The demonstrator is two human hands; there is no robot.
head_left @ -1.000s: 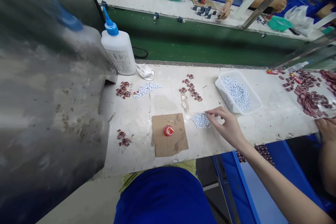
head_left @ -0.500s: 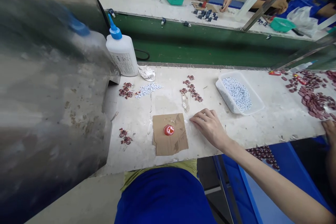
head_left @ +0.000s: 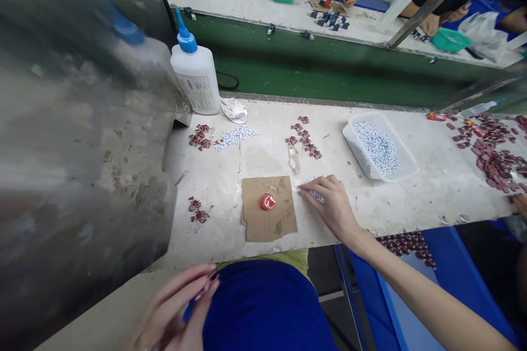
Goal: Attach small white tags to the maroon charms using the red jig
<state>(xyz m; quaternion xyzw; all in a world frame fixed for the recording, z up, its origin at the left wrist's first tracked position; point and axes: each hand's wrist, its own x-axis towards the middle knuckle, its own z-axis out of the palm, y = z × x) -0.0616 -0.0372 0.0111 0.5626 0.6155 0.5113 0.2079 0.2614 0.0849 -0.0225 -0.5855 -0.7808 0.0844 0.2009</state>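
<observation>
My left hand (head_left: pixel 183 307) is low in the view, in front of the table's near edge, its fingertips pinched on a small dark piece. On the table, my right hand (head_left: pixel 331 203) has its fingers pressed together beside a little heap of white-and-blue bits (head_left: pixel 316 196); what its fingertips hold is too small to name. Left of that hand lies a cardboard square (head_left: pixel 269 227) with a round red glossy piece (head_left: pixel 267 202) on it. Small brown-red pieces (head_left: pixel 200 137) lie at the left, next to scattered white-and-blue bits (head_left: pixel 236 136). More brown-red pieces (head_left: pixel 303 136) sit beyond the cardboard.
A clear tub (head_left: pixel 407 162) of white-and-blue bits stands at the right. A white bottle (head_left: pixel 197 79) with a blue nozzle stands by crumpled tissue (head_left: pixel 234 110) and a metal panel (head_left: pixel 82 148). Dark red pieces (head_left: pixel 489 159) cover the far right. People work across the green divider (head_left: pixel 296 68).
My left hand has come into view at the bottom with a small piece. My right hand's fingers have shifted, and the white-and-blue heap under them now shows. The view has moved slightly.
</observation>
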